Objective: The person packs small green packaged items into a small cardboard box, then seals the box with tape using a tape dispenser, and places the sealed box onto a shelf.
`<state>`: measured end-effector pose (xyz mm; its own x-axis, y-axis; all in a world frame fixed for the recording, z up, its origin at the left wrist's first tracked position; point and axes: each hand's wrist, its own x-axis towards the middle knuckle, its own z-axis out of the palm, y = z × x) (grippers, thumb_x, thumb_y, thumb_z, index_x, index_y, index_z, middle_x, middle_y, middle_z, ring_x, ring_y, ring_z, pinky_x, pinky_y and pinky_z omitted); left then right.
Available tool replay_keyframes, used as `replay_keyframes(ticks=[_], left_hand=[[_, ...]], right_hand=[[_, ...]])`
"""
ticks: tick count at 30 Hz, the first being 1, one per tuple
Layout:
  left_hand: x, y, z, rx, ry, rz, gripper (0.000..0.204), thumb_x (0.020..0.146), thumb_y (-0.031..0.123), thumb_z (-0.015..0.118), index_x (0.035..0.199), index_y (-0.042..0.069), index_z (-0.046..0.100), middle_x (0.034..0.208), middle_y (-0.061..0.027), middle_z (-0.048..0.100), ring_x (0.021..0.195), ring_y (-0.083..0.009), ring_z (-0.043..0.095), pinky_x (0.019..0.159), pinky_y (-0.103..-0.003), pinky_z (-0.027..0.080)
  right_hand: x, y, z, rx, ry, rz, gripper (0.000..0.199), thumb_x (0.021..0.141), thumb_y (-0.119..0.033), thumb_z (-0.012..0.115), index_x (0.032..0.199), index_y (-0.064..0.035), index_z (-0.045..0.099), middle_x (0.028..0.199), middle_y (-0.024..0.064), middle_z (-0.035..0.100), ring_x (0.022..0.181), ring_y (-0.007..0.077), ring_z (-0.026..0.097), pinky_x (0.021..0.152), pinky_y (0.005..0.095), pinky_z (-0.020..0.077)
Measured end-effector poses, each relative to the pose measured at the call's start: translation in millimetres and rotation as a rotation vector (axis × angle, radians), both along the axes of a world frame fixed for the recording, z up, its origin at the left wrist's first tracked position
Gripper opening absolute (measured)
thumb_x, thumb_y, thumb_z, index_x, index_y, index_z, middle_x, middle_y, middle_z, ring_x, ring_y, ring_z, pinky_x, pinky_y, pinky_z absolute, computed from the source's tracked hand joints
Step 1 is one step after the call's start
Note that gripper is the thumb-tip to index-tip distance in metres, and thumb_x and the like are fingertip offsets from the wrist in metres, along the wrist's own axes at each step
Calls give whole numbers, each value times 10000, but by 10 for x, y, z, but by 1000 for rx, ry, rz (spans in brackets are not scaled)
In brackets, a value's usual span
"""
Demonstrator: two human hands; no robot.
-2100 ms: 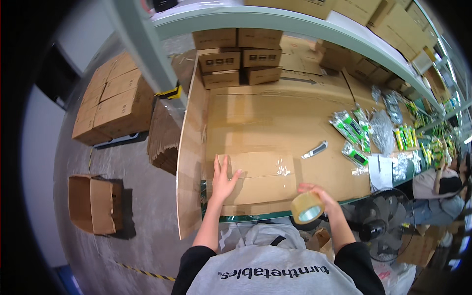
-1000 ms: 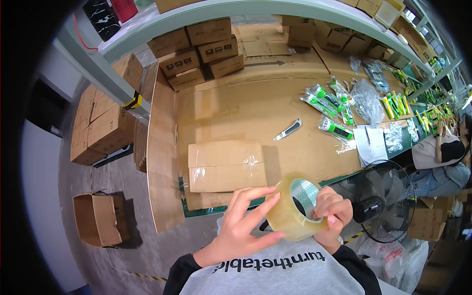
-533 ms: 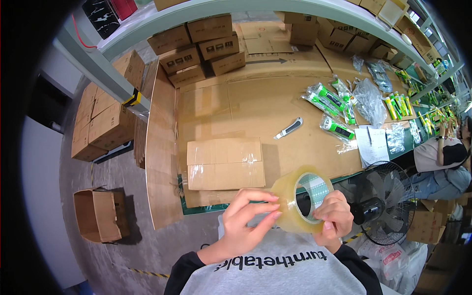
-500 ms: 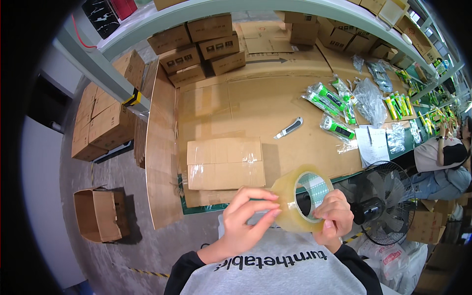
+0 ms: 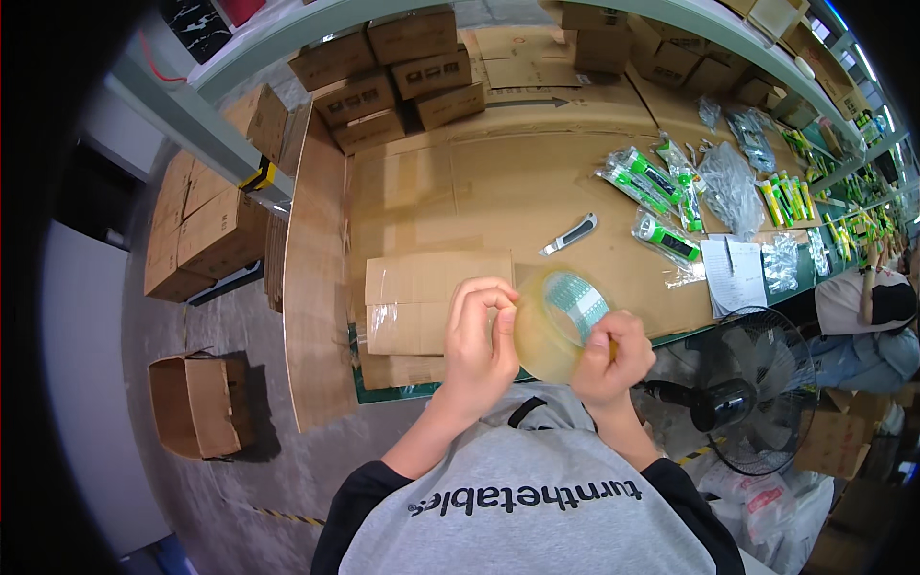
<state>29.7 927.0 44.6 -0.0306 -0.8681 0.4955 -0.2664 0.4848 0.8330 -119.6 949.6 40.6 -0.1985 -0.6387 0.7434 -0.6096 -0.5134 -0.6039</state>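
A wide roll of clear yellowish packing tape is held up between my hands, in front of the table's near edge. My right hand is closed on the roll's right side, thumb and fingers gripping its rim. At its left side my left hand is closed in a pinch against the tape's outer face; any loose end there is too clear to make out. Behind my left hand, a closed carton with clear tape on its sides lies on the cardboard-covered table. A grey utility knife rests to the right of the carton.
Bagged green-and-black flashlights, clear plastic bags and paper sheets lie on the right. Cartons are stacked at the back. A black fan stands near right; an open box sits on the floor left. A co-worker is far right.
Both hands and the tape roll have moved up and a little left, over the table's edge. My left fingers have curled in from a more stretched pinch, and the roll has tilted.
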Motion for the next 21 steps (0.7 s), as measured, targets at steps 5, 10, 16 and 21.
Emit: replay_keyframes(ticks=[5,10,16,21], left_hand=[[-44,-146,-243,-7,-43,125,77,884,-58,505,909,0,463,931,-131,540,832,-244,533,775,-319,446],[-49,-330,-468,44,48,227,91,878,-76,490,897,1,446,893,-134,532,797,-250,525,752,-322,453],[79,-404,-432,55,106,279,75,926,-63,434,909,8,452,968,-81,520,874,-132,490,832,-250,413],[268,-512,-328,135,30,327,38,931,-26,476,905,1,476,936,-90,547,841,-152,521,823,-263,431]], right_hand=[[86,-254,-184,-46,82,-64,57,682,-4,537,732,-31,527,577,81,504,480,263,491,475,351,406],[203,-497,-310,84,33,-107,78,697,-41,588,750,-67,537,561,57,535,483,254,520,502,350,419],[327,-855,-349,91,127,-142,95,710,-69,609,757,-87,529,572,51,561,476,256,540,509,353,428],[454,-1051,-349,213,127,-89,68,775,-111,597,765,-78,538,563,57,571,491,274,562,513,358,446]])
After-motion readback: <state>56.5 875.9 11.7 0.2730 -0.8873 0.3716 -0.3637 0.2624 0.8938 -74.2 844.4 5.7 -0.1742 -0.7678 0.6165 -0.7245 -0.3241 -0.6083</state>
